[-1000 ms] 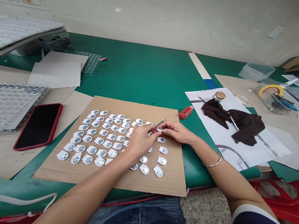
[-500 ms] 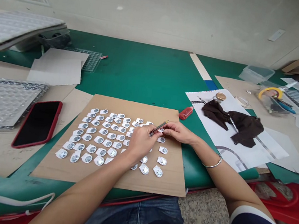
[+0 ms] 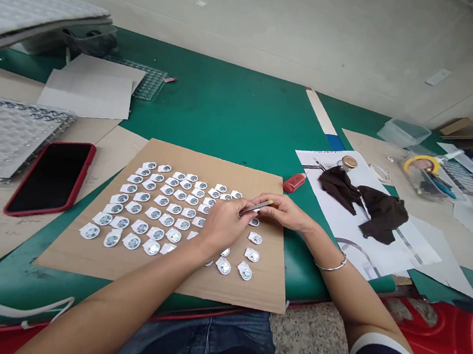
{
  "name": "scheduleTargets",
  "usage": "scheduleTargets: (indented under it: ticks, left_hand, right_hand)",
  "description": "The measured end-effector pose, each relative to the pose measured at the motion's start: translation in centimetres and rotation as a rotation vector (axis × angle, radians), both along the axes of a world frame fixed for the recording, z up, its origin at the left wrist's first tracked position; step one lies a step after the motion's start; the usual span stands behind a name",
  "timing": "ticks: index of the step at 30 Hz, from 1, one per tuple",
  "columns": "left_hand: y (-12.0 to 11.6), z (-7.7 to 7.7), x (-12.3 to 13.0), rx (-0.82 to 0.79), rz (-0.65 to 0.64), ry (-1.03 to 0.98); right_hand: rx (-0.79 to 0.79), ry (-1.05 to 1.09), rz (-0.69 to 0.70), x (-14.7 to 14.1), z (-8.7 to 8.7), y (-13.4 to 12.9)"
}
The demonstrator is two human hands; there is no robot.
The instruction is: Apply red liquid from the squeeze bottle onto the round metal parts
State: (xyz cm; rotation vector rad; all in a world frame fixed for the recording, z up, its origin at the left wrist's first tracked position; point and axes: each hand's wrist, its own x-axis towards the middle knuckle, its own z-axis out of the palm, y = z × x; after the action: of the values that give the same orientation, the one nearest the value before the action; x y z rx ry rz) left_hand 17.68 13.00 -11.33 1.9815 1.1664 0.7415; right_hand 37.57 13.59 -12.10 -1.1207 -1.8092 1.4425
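Rows of small white tabs with round silver-blue discs point(image 3: 151, 247) lie on a brown cardboard sheet point(image 3: 79, 261). My left hand point(image 3: 224, 221) is above the right part of the sheet, its fingers closed on a thin metal tool point(image 3: 256, 206) with a yellowish tip. Just right of it, my right hand point(image 3: 286, 212) has its fingertips pinched at the tool's tip. Whatever those fingertips hold is too small and covered to make out. A few discs lie beneath my left hand and forearm, partly hidden.
A red bottle point(image 3: 294, 182) lies beyond my right hand. Dark cloth point(image 3: 383, 212) and a jar point(image 3: 348, 162) are on white paper point(image 3: 324, 199) at right. A phone point(image 3: 53, 177) and bubble-wrapped sheet point(image 3: 4, 137) sit at left. A red stool point(image 3: 453, 341) stands lower right.
The view has tilted and shifted slightly. The tool in my left hand now lies flatter, its tip further right by my right fingertips. Both hands remain close together over the cardboard.
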Motion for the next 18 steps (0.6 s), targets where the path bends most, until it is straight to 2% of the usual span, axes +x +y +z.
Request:
scheduleTargets:
  ticks: [9,14,18]
  left_hand:
    - [0.0,-0.1,0.1,-0.016,0.012,-0.021]
    - [0.5,-0.4,0.1,-0.207,0.005,-0.254]
    - [1.2,-0.5,0.2,-0.347,-0.005,-0.386]
  right_hand:
    - [-0.025,0.019,-0.021,0.0,-0.1,0.0]
    - [0.022,0.039,-0.088,-0.5,0.0,-0.2]
    - [0.172,-0.099,-0.166,-0.9,0.4,-0.5]
